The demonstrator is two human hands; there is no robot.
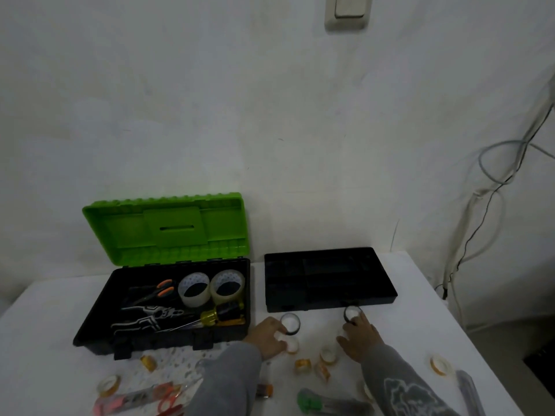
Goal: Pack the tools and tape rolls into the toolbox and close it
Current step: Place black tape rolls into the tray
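2 lg clear tape rolls (193, 289) (227, 285), 2 blk rolls (291, 323) (352, 312), 1 toolbox (168, 235), 1 tray (375, 302)

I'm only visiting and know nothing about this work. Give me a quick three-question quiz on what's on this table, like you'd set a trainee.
1. True or false: the toolbox lid is shut.
2. How many big clear tape rolls are in the toolbox?
3. Where is the black tray? A) inside the toolbox B) on the table, to the right of the toolbox C) on top of the lid

Key: 1 false; 2 two; 3 B.
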